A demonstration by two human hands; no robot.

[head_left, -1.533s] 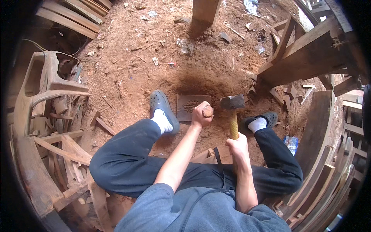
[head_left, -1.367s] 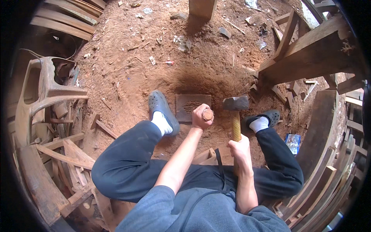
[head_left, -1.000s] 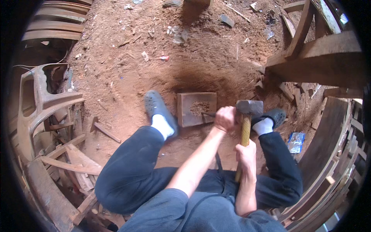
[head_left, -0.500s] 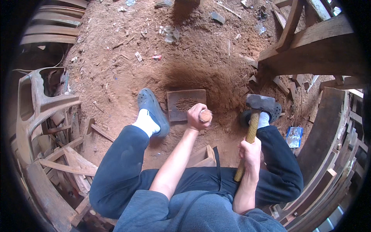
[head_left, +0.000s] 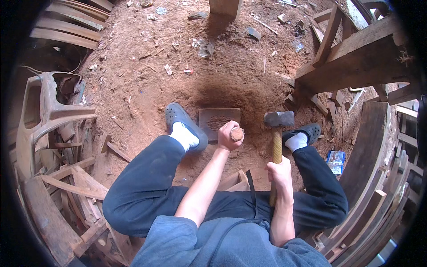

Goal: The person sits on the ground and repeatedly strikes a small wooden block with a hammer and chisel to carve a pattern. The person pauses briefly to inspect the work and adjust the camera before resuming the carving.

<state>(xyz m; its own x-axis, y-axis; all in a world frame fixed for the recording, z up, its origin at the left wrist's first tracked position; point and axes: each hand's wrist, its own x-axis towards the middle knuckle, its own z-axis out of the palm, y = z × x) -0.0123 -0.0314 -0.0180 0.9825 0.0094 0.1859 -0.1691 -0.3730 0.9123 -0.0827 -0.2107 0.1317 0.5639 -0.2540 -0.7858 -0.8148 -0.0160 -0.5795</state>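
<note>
My left hand (head_left: 227,139) is closed around a wooden handle (head_left: 237,134). The handle's round end faces up, and whatever lies below it is hidden by the fist. Beneath and just beyond that hand, a flat dark wooden board (head_left: 203,116) lies on the ground, with a rough carved-looking patch in its middle. My right hand (head_left: 280,173) grips a hammer (head_left: 277,144) by its yellowish handle. The hammer's heavy grey head is raised to the right of the wooden handle, apart from it.
Sawdust and scraps cover the ground (head_left: 133,93). A plastic chair (head_left: 62,113) and wood offcuts (head_left: 84,187) crowd the left. Thick timber beams (head_left: 351,62) and stacked curved planks (head_left: 364,147) stand right, near a blue packet (head_left: 336,162). A wooden post (head_left: 225,8) is ahead.
The hammer has moved left, closer to the wooden handle, and its own handle stands straighter. My left hand keeps its hold. The view has shifted slightly.
</note>
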